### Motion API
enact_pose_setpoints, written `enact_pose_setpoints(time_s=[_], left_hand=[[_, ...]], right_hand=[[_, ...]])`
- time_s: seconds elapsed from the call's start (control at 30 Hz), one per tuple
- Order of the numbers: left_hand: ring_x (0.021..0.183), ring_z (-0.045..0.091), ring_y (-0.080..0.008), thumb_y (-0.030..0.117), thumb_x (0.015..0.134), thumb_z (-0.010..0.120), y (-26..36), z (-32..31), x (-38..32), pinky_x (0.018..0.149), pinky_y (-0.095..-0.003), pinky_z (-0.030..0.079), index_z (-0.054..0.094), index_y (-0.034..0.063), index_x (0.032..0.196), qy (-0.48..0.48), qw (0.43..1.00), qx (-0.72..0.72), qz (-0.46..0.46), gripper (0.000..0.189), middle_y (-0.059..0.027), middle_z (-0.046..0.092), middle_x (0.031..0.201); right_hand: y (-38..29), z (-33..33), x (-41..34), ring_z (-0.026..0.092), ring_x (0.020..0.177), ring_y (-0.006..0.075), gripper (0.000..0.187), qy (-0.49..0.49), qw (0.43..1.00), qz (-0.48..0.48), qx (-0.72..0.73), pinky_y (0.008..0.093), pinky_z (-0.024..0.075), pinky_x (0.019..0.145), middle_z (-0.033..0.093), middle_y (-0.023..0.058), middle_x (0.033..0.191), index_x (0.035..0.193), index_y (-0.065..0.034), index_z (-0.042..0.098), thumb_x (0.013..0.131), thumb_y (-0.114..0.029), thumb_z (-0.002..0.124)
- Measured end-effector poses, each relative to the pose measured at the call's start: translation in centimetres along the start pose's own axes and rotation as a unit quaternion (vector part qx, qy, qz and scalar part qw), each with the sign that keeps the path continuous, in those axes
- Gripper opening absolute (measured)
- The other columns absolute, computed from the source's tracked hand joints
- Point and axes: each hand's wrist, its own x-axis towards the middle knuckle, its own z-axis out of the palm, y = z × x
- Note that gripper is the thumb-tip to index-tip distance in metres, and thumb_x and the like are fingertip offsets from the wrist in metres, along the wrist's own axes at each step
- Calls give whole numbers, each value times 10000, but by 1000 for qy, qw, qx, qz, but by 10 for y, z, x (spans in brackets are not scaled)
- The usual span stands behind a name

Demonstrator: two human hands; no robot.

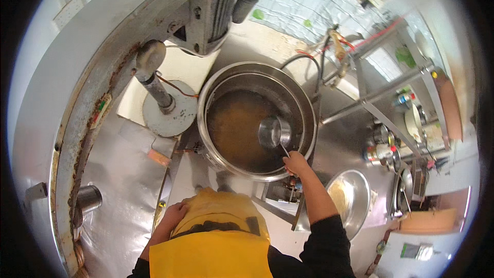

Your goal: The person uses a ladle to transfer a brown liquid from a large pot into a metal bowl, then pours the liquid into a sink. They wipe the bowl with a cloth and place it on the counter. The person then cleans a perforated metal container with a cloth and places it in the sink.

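My right hand (296, 163) grips the thin handle of a metal ladle (284, 131), a deep round one. Its bowl is inside a large stainless steel pot (310, 105), over or in the brown liquid (239, 129); whether it touches the liquid I cannot tell. The hand itself is over the pot's near right rim. Low at my left side, my left hand (176, 213) rests against the yellow apron (210, 256). Its fingers are partly hidden by the cloth, so their pose is unclear.
Left of the pot, a pole (160, 93) rises from a round base. An electric motor (210, 15) hangs beyond it. To the right are a wide metal basin (362, 204) and a metal rack (349, 108). A black hose (316, 65) runs behind the pot.
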Motion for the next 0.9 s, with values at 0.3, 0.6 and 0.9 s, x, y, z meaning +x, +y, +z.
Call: enact_pose_setpoints(time_s=[0.3,0.6,0.9], left_hand=[[1063,627,-358,365,928,534,-20,24,-37,908,-407,485,647,20,1161,104,979,-120,-125,431,-240,652,1118],[1029,643,-354,395,950,518,-51,73,-57,874,-401,493,653,6,1121,122,969,-128,-171,447,-210,682,1038],[1050,640,-338,419,954,538,-135,114,-91,865,-390,504,634,16,1170,144,954,-217,-146,467,-200,678,1076]], right_hand=[[18,87,136,540,542,213,139,-299,941,143,-70,373,417,431,551,120,618,813,28,599,923,-36,542],[-71,164,117,482,472,177,234,-340,837,52,425,313,402,409,526,69,609,766,-24,541,964,-149,535],[-151,162,184,490,545,149,239,-195,736,117,638,303,427,443,531,57,720,874,-39,509,995,-244,527]])
